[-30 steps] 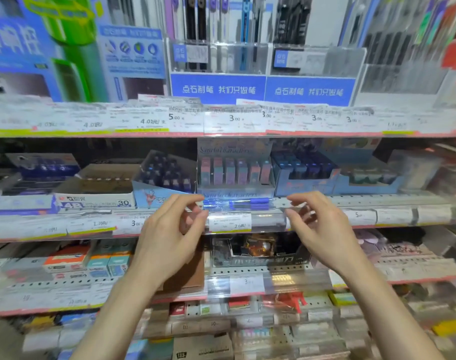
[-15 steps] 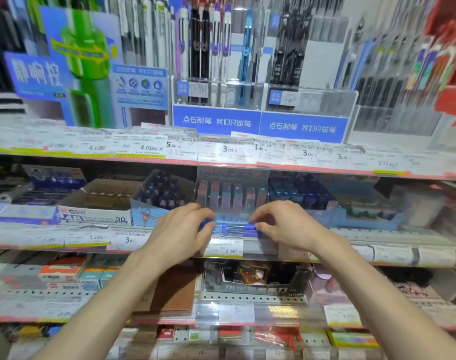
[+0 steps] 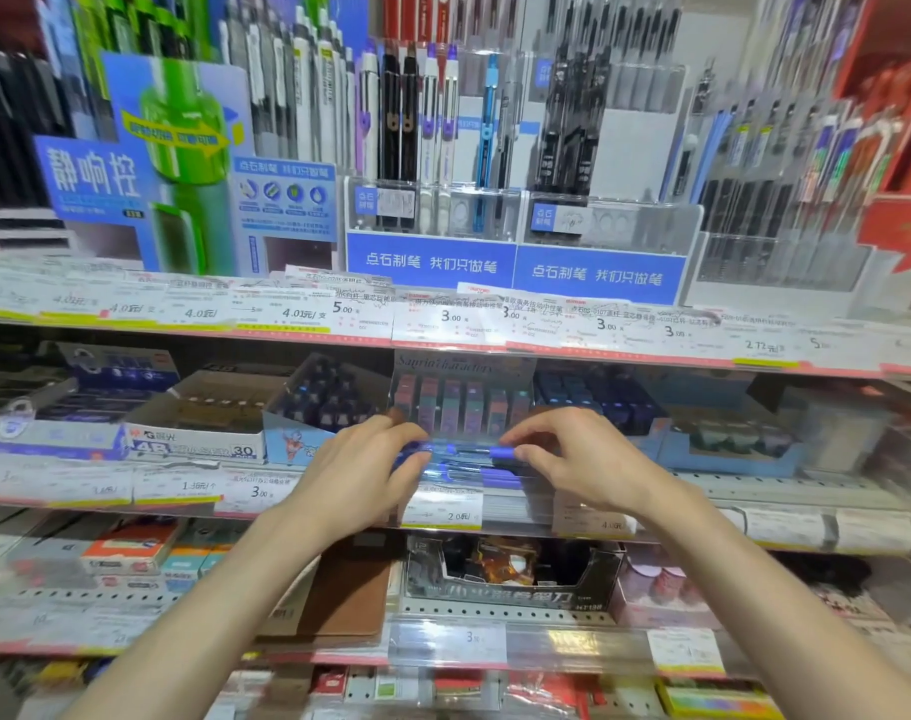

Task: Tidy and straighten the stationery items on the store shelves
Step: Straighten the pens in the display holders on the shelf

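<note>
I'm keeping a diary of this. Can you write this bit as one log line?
step: straightening blue pens | left hand: gripping left end | right hand: gripping right end | place: middle shelf front

Two hands reach to a store shelf edge. The left hand and right hand pinch opposite ends of a clear pack of blue pens, above a price label.

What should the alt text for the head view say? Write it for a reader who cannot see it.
Two hands, left hand and right hand, grip the ends of a clear pack of blue pens at the front of a middle store shelf. Boxes of stationery sit behind, price tags line the shelf edges, and upright pens fill the displays above.
</note>
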Demonstrator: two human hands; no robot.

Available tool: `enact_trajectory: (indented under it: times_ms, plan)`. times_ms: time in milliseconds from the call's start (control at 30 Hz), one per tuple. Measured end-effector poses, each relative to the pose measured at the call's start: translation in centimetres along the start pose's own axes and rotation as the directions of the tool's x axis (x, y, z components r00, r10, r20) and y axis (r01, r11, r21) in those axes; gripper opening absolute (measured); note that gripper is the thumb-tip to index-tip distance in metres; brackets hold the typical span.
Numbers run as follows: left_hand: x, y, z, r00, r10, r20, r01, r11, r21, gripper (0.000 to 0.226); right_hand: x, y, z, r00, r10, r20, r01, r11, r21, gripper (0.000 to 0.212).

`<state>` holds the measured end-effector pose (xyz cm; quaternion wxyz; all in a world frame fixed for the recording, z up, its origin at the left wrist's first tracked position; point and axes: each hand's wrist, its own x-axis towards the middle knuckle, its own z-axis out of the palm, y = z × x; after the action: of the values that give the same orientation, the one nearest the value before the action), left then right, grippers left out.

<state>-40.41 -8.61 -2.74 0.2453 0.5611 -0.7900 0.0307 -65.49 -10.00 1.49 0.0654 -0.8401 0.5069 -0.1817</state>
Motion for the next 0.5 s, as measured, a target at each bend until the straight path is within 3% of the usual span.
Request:
enact_trajectory:
  times_ms: [300,500]
  plan:
    - [-1.0,-0.4,-0.9,0.989,0.115,-0.088,-0.127,0.981,-0.147,0.022,-1.2,-0.4,-0.5,0.997,-0.062,-0.05,0.064,0.997,0.031,0.015]
    - [-2.7,0.1,-3.0,0.965,0.157,-0.21,-0.207,0.948,-0.241,0.024,-2.4,-2.4,-1.1,0.973,-0.181,-0.142,0.188,0.981,0.035,0.009]
